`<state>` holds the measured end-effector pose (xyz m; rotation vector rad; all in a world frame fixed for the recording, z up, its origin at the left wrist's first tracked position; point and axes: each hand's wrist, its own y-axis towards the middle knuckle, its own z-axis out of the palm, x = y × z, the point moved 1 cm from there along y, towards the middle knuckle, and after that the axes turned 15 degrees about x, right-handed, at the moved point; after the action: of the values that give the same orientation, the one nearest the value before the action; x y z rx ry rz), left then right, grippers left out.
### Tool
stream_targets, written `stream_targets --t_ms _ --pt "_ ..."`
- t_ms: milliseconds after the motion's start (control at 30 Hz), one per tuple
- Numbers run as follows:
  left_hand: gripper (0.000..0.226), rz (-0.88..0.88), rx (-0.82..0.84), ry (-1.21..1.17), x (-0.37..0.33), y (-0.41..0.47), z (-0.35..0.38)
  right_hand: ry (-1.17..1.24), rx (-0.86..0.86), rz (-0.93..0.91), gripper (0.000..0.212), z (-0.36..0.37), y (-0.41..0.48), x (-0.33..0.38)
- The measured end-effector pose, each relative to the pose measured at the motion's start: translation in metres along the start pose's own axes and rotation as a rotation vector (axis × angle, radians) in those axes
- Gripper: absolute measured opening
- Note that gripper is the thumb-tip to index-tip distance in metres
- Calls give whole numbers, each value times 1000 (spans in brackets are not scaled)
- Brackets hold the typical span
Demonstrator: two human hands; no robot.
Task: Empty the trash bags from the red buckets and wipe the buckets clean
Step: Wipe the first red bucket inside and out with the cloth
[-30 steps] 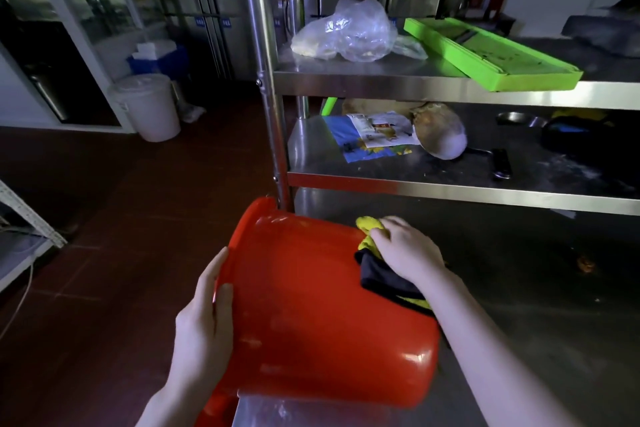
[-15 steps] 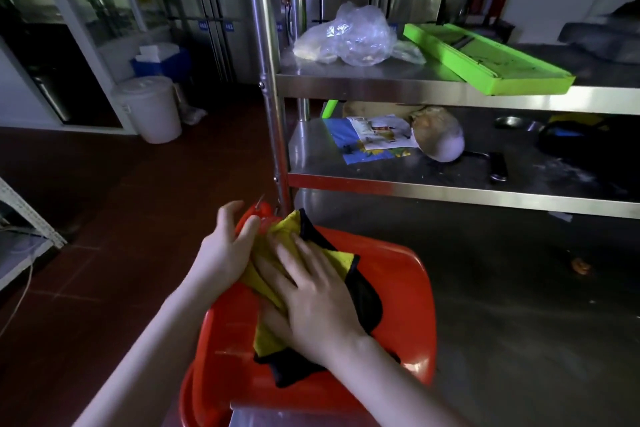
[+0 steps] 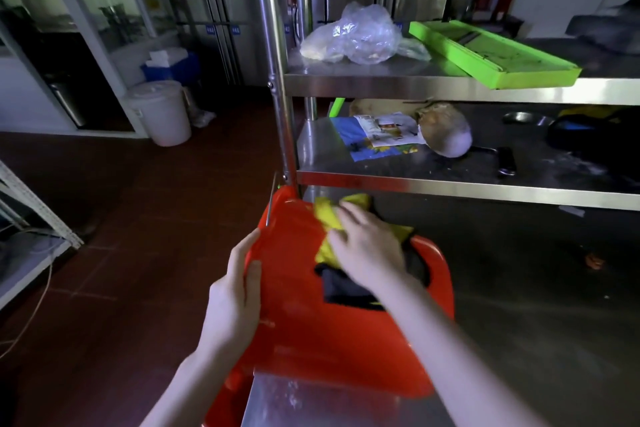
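A red bucket [image 3: 332,340] lies tilted on its side at the near left corner of the steel table [image 3: 540,322], with its thin wire handle sticking up by the shelf post. My left hand [image 3: 235,302] holds the bucket's left side, fingers along the plastic. With fingers spread, my right hand [image 3: 367,246] presses a yellow and black cloth [image 3: 327,218] flat against the bucket's upper wall. Part of a second red bucket [image 3: 225,395] shows below, at the bottom edge.
A steel shelf rack [image 3: 450,87] stands behind the bucket, its post close to the rim. On it lie a clear plastic bag [image 3: 360,35], a green tray [image 3: 491,52], papers and a round pale object. A white lidded bucket [image 3: 162,114] stands on the red tile floor.
My left hand went from the cloth at the rim down to the bucket's left side. My right hand slid the cloth up and to the right across the bucket.
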<state>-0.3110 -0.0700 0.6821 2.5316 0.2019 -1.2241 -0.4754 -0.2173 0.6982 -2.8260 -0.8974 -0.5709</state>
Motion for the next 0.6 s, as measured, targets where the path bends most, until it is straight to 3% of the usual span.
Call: stream_targets --t_ms 100,233,300,400,500,600 --pt "40 2 3 -24 4 -5 -1 -64 -92 -226 54 19 -14 60" --pt "25 -66 -10 -45 -6 -9 -10 -119 -74 -255 57 25 -29 58" --pt "31 -137 -25 -4 -14 17 -15 -145 -43 -265 61 30 -39 60" --pt "48 -271 78 -8 -28 67 -11 -149 -68 -291 62 37 -56 67" --pt "39 -247 88 92 -39 78 -1 -77 -117 -264 60 31 -61 46" --pt "37 -222 22 112 -37 64 -2 -70 -180 -87 55 14 -58 0"
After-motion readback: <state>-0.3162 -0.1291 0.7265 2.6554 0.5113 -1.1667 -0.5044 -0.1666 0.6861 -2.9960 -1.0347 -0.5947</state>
